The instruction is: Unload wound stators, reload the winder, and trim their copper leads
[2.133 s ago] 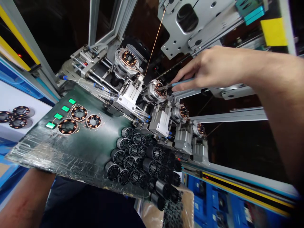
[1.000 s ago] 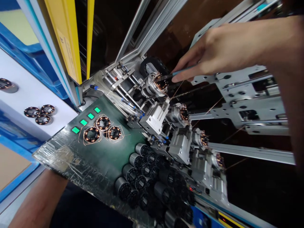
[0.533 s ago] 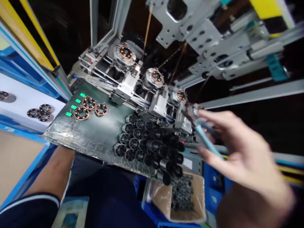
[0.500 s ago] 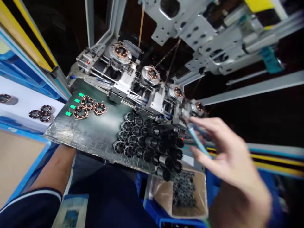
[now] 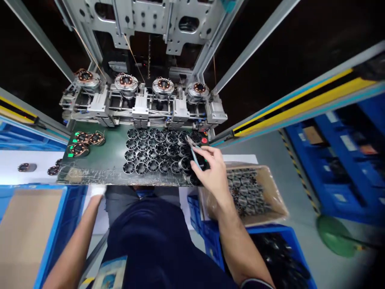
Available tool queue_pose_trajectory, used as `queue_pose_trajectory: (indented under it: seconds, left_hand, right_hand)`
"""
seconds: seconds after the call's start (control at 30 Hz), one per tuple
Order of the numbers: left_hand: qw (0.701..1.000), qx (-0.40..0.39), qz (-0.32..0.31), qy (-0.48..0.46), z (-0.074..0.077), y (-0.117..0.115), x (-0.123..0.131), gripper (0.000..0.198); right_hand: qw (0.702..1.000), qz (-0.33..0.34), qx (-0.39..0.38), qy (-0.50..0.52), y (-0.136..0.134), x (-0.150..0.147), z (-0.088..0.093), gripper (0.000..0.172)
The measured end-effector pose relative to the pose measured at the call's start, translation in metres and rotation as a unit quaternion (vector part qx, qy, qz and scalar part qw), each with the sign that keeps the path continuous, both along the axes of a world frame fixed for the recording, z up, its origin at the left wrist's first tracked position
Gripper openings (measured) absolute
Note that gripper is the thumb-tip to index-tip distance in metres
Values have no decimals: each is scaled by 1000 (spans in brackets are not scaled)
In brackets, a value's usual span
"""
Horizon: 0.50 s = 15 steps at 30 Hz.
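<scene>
Fingers (image 5: 208, 151) of my right hand (image 5: 212, 174) pinched shut on a blue-handled tool (image 5: 195, 157), its tip over the right-end black stator cores (image 5: 156, 154) on the green mat (image 5: 102, 160), forearm angled near-right; left hand (image 5: 97, 190) at the mat's near-left edge, grip unreadable.

Free lane: I see bare surface (image 5: 111, 160) between the wound stators (image 5: 87, 140) at its far left corner and the packed black cores (image 5: 153, 152); winding heads (image 5: 144, 92) wall its far edge.
</scene>
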State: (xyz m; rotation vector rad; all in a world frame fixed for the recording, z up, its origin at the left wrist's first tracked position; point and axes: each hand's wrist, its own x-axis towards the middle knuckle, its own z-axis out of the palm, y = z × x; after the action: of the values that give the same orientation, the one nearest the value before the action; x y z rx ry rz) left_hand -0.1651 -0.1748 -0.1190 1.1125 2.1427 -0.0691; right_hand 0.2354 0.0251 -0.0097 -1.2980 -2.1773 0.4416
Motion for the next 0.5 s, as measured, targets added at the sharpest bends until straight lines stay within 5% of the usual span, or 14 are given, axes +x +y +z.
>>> queue_pose_trajectory:
  seconds: [0.17, 0.3, 0.4, 0.5]
  left_hand:
    - [992, -14, -38, -118, 39, -46, 8, 41]
    - [975, 24, -80, -206, 125, -63, -19, 54]
    - [981, 170, -75, -57, 209, -11, -56, 61]
    - [934, 286, -124, 173, 271, 83, -91, 60]
  right_hand:
    - [998, 60, 23, -2, 13, -9, 2, 36]
    - [989, 133, 60, 13, 41, -17, 57, 39]
    - [974, 207, 91, -12, 72, -63, 116, 39]
    - [963, 232, 38, -128, 107, -147, 159, 31]
